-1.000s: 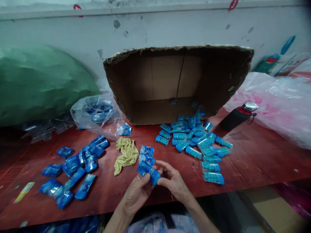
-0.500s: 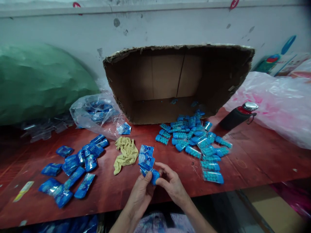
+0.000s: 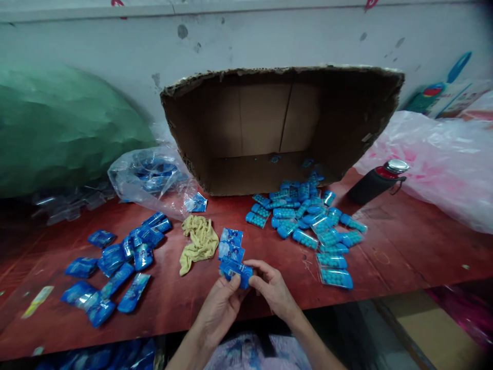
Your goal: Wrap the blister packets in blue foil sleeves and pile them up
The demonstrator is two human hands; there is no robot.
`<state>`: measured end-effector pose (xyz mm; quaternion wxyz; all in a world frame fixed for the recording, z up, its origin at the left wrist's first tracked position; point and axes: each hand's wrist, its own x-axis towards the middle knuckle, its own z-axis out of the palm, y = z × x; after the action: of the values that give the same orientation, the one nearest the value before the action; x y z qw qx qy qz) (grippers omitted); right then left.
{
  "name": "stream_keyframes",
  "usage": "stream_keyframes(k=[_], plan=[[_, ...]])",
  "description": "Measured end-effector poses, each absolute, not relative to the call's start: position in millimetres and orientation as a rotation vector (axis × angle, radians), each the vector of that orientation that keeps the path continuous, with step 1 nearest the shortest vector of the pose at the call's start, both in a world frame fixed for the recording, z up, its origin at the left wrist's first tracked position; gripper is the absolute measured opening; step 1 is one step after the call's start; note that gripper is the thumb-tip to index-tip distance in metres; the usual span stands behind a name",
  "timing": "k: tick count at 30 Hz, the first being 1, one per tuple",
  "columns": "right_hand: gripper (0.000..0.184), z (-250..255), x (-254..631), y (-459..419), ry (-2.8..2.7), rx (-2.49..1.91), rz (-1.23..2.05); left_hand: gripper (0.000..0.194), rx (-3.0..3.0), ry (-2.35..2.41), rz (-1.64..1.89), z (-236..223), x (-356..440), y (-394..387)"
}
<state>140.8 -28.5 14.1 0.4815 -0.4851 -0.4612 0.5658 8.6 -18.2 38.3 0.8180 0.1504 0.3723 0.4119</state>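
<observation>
Both hands meet at the table's front edge around a small blue printed packet (image 3: 241, 274). My left hand (image 3: 224, 298) pinches its left part with the thumb on top. At its right end, my right hand (image 3: 274, 292) grips it between thumb and fingers. Just beyond the packet lie blue printed labels (image 3: 231, 243), overlapping in a short column. To the right is a pile of clear containers with blue caps and turquoise beads (image 3: 326, 239). Several blue wrapped packets (image 3: 115, 258) are scattered on the left. Whether the held packet has beads inside is hidden.
A yellow cloth (image 3: 201, 240) lies left of the labels. Behind stands a cardboard box (image 3: 265, 177) on its side, opening towards me. A clear plastic bag (image 3: 150, 177) with blue pieces is at back left; a dark bottle (image 3: 373, 184) leans in view at right on the red table (image 3: 416, 246).
The packet has turned in my fingers, so more of its printed face shows flat towards me. Both hands stay in nearly the same place; the view has shifted slightly.
</observation>
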Motion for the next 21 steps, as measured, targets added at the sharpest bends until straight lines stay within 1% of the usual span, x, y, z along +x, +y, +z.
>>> stream_keyframes(k=[3,5,10,15,21], plan=[[0.03,12.5,139.0,-30.7,-1.177,-1.182,1.29,0.017,0.31,0.836,0.909,36.5,13.7,-21.2],[0.03,11.2,138.9,-32.4,-1.178,-1.162,1.286,0.019,0.298,0.872,0.941,36.2,18.0,-23.0],[0.042,10.7,135.6,-35.8,-1.082,-1.081,1.504,0.022,0.336,1.033,0.998,37.3,23.2,-23.7],[0.028,15.2,123.3,-36.9,-0.957,-1.204,1.529,0.028,0.442,1.173,1.061,31.0,21.4,-23.8],[0.027,13.7,117.8,-38.2,-0.904,-1.249,1.545,0.031,0.49,1.25,1.034,19.6,15.3,-21.1]])
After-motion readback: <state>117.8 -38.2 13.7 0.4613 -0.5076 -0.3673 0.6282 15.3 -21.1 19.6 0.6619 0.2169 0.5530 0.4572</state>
